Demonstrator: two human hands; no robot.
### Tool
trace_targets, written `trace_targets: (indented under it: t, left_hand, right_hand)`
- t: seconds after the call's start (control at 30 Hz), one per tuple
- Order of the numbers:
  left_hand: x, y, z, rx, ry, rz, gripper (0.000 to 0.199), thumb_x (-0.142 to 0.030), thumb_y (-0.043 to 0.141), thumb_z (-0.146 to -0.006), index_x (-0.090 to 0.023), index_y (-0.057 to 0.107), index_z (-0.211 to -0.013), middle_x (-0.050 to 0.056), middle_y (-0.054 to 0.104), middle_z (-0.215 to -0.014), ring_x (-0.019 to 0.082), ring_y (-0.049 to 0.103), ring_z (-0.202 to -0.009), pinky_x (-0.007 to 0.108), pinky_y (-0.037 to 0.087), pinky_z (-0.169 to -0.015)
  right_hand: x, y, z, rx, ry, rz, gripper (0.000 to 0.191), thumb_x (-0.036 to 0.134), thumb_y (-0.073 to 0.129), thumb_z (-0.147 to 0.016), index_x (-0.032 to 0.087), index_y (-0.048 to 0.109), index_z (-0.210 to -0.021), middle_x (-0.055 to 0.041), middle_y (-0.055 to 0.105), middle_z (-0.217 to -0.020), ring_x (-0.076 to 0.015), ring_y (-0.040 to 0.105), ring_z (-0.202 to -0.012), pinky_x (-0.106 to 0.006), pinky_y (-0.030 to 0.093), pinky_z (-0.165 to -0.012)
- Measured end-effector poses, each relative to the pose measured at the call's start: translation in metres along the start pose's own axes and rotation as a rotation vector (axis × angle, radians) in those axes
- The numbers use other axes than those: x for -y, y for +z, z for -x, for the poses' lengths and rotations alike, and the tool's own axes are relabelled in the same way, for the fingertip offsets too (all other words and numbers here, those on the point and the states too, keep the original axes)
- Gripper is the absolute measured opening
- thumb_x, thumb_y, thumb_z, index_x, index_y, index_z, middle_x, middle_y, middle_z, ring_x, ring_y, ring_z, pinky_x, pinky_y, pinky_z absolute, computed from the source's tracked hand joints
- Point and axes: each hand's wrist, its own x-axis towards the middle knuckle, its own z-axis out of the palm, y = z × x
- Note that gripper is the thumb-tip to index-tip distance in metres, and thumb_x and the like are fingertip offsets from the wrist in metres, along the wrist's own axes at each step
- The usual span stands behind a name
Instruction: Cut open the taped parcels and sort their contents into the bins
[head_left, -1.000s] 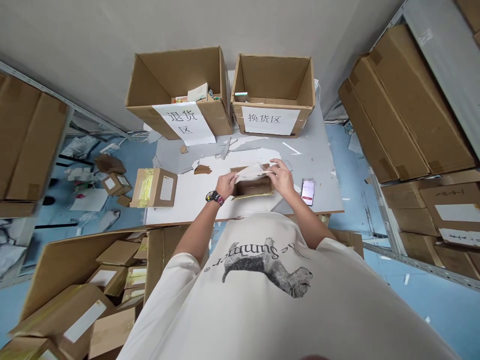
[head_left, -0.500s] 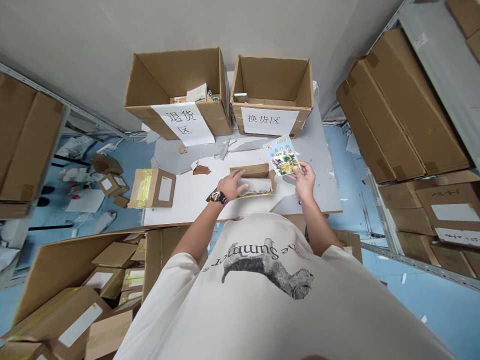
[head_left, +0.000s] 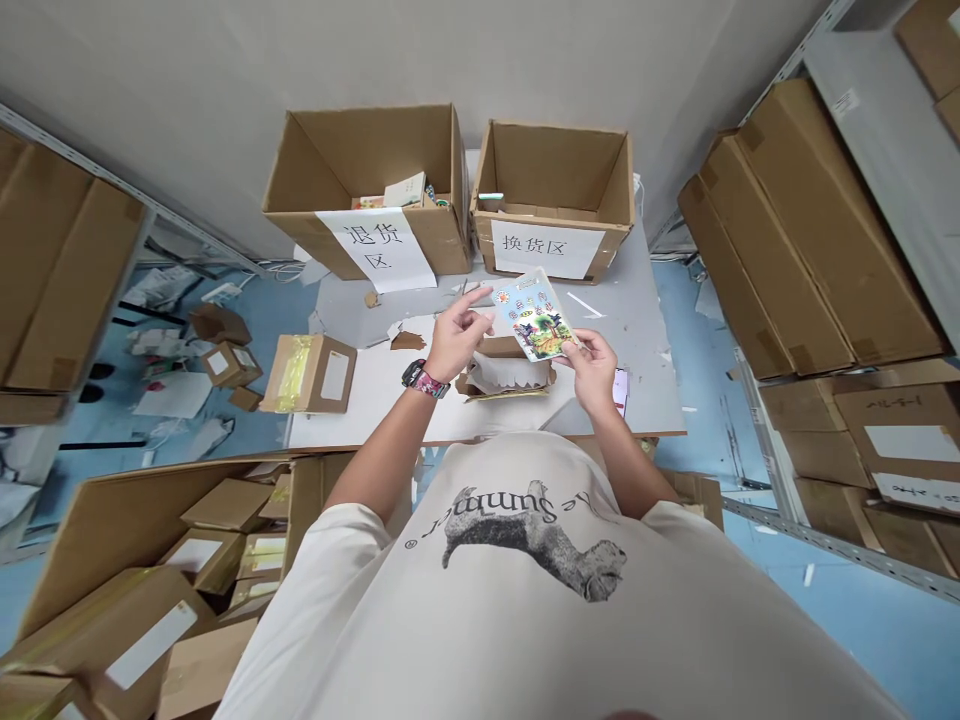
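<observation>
Between thumb and fingers, my right hand (head_left: 592,365) grips a thin picture book (head_left: 534,315) by its lower right corner. Its blue cover carries a coloured drawing and faces up. My left hand (head_left: 457,335), with a watch on the wrist, is at the book's left side, fingers apart and index finger stretched toward the cover's edge. Whether that finger touches the book I cannot tell. Beneath the book, an opened small cardboard box (head_left: 506,397) lies on the white table (head_left: 390,400) with crumpled white paper (head_left: 506,374) inside.
At the table's back stand two large labelled cartons, the left one (head_left: 292,235) holding several books and the right one (head_left: 484,243) beside it. A taped box (head_left: 311,375) sits at the left. A phone (head_left: 620,390) lies by my right wrist. Boxes fill a big carton (head_left: 150,480) lower left.
My left hand has lifted off the small box and moved up beside the book. The right hand has brought the book leftward, over the box. The phone has come into view.
</observation>
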Motion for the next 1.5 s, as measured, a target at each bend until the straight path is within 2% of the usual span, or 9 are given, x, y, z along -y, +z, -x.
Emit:
trace_targets:
  t: [0.2,0.4,0.63,0.77,0.9,0.97,1.13,1.33,1.5]
  left_hand:
    - [-0.019,-0.007,0.001,0.018,-0.224,0.245,0.064,-0.083,0.079,-0.101,-0.022,0.077,-0.118,0.006,0.081,-0.086,0.017,0.076,-0.072,0.029,0.062,-0.07]
    - [-0.015,-0.019,0.007,0.126,-0.323,0.315,0.047,-0.06,0.102,-0.086,-0.021,0.077,-0.096,0.003,0.078,-0.084,0.016,0.074,-0.072,0.028,0.062,-0.068]
    - [-0.026,-0.03,0.021,0.201,-0.161,0.236,0.068,-0.061,0.106,-0.082,-0.02,0.088,-0.133,0.008,0.088,-0.094,0.023,0.083,-0.083,0.036,0.069,-0.077]
    - [-0.026,-0.034,0.028,0.146,-0.122,0.171,0.059,-0.062,0.108,-0.08,-0.02,0.093,-0.119,0.011,0.091,-0.102,0.022,0.081,-0.081,0.035,0.069,-0.073]
    - [-0.025,-0.037,0.035,0.049,-0.094,0.139,0.053,-0.064,0.108,-0.08,-0.019,0.092,-0.104,0.009,0.088,-0.092,0.02,0.078,-0.073,0.034,0.067,-0.07]
    - [-0.026,-0.036,0.039,0.023,-0.073,0.152,0.054,-0.066,0.106,-0.081,-0.019,0.091,-0.103,0.011,0.089,-0.097,0.024,0.084,-0.084,0.037,0.07,-0.079]
    - [-0.027,-0.028,0.043,-0.058,0.057,0.157,0.051,-0.064,0.108,-0.081,-0.021,0.088,-0.099,0.014,0.089,-0.119,0.031,0.086,-0.117,0.047,0.071,-0.105]
    - [-0.018,-0.023,0.035,-0.125,0.117,0.151,0.056,-0.064,0.108,-0.081,-0.026,0.088,-0.117,0.01,0.088,-0.123,0.026,0.085,-0.111,0.044,0.073,-0.099]
    - [-0.022,-0.02,0.031,-0.124,0.133,0.117,0.054,-0.072,0.099,-0.089,-0.027,0.091,-0.118,0.013,0.087,-0.134,0.032,0.083,-0.127,0.05,0.071,-0.105]
  right_hand:
    - [0.027,-0.003,0.009,-0.004,-0.323,0.256,0.02,0.048,0.094,-0.099,0.032,0.092,-0.111,-0.0043,0.078,-0.105,-0.0247,0.079,-0.1,-0.04,0.074,-0.081]
    - [0.034,-0.006,0.006,-0.02,-0.546,0.433,0.008,0.036,0.087,-0.103,0.038,0.094,-0.107,-0.0036,0.07,-0.104,-0.0273,0.081,-0.107,-0.053,0.073,-0.099]
    - [0.034,-0.011,0.006,-0.035,-0.418,0.326,0.02,0.044,0.081,-0.107,0.041,0.094,-0.122,-0.0046,0.083,-0.112,-0.026,0.081,-0.092,-0.051,0.076,-0.086]
    - [0.037,-0.01,0.005,0.047,-0.332,0.3,0.036,0.051,0.08,-0.104,0.038,0.091,-0.136,-0.0067,0.086,-0.133,-0.0286,0.084,-0.109,-0.05,0.077,-0.089]
    - [0.042,-0.002,0.004,0.04,-0.257,0.265,0.047,0.048,0.08,-0.105,0.038,0.084,-0.15,-0.0027,0.089,-0.116,-0.0232,0.083,-0.095,-0.042,0.076,-0.085]
    - [0.046,0.002,0.006,0.007,-0.278,0.24,0.04,0.046,0.08,-0.106,0.038,0.085,-0.145,-0.0021,0.089,-0.113,-0.0233,0.085,-0.098,-0.043,0.076,-0.089]
    - [0.056,0.002,0.011,-0.023,-0.474,0.313,0.015,0.045,0.081,-0.105,0.037,0.091,-0.096,-0.005,0.086,-0.122,-0.0326,0.085,-0.12,-0.063,0.076,-0.106]
    - [0.053,-0.005,0.015,-0.033,-0.573,0.426,0.012,0.041,0.083,-0.101,0.042,0.093,-0.095,-0.0038,0.086,-0.111,-0.0304,0.086,-0.105,-0.058,0.078,-0.095]
    - [0.053,-0.004,0.02,-0.015,-0.511,0.413,0.008,0.044,0.087,-0.097,0.04,0.093,-0.102,-0.0038,0.09,-0.113,-0.032,0.088,-0.108,-0.059,0.077,-0.101]
